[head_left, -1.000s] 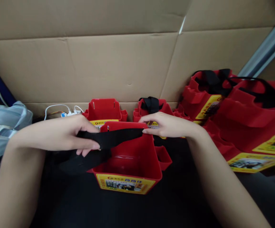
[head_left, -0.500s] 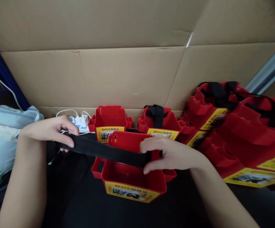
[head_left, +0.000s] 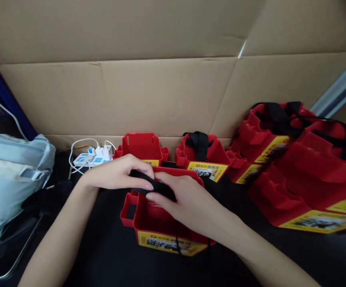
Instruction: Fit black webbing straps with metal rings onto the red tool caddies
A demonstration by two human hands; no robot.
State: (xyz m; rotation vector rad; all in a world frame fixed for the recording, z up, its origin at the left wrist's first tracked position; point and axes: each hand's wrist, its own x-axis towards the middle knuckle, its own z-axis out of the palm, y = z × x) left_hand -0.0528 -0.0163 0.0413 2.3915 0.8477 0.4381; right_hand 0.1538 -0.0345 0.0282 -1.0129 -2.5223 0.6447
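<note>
A black strap (head_left: 164, 190) is gathered between my two hands above a red plastic tool box (head_left: 149, 217) with a yellow label on its front. My left hand (head_left: 125, 173) closes its thumb and fingers on the strap. Right beside it, my right hand (head_left: 184, 195) also grips the strap, thumb underneath. The hands nearly touch and cover much of the box's back wall and right side. A thin black cord end hangs down over the label. The small side pocket (head_left: 128, 209) shows at the box's left.
Two red boxes stand behind: one bare (head_left: 142, 147), one with a folded black strap (head_left: 201, 145). More boxes are stacked (head_left: 304, 171) at the right. A white power strip (head_left: 91, 159) and a pale bag (head_left: 14, 171) lie left. A cardboard wall (head_left: 161, 95) closes the back.
My left hand has moved right with the strap, bringing both hands together over the box. The strap, stretched out before, is now bunched between them.
</note>
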